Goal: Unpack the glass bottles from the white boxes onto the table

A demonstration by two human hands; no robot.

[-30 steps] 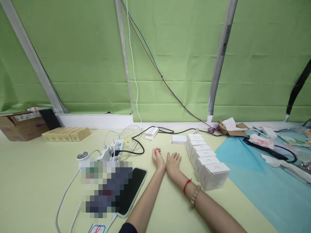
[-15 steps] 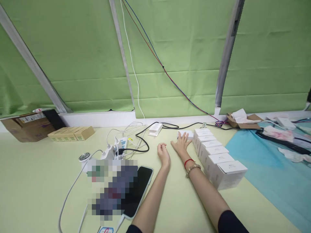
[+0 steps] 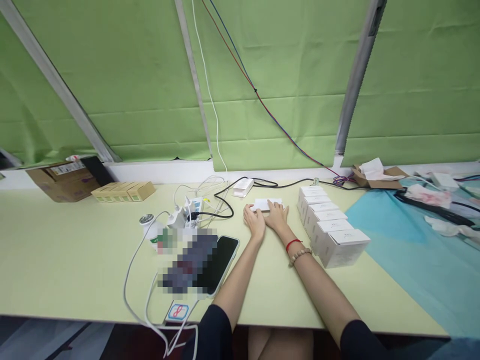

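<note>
A small white box (image 3: 267, 203) lies on the table in front of me, its far side showing beyond my fingers. My left hand (image 3: 255, 223) grips its left end, with the thumb near the close side. At the right end, my right hand (image 3: 276, 217) holds it too, fingers bent over the top; a red string and a beaded bracelet circle that wrist. Just right of this hand stands a row of several white boxes (image 3: 344, 237) with closed lids. The undersides of my fingers are hidden.
A phone (image 3: 222, 260) and a white power strip (image 3: 178, 218) with tangled cables lie to the left. Behind my hands is another white box (image 3: 243, 187). Several tan boxes (image 3: 123, 191) sit farther left; blue sheeting (image 3: 408, 240) covers the right side.
My right hand has brought the white box leftward, away from the row. My left hand has gone from a loosely curled fist to the box's left end. The view has tilted down.
</note>
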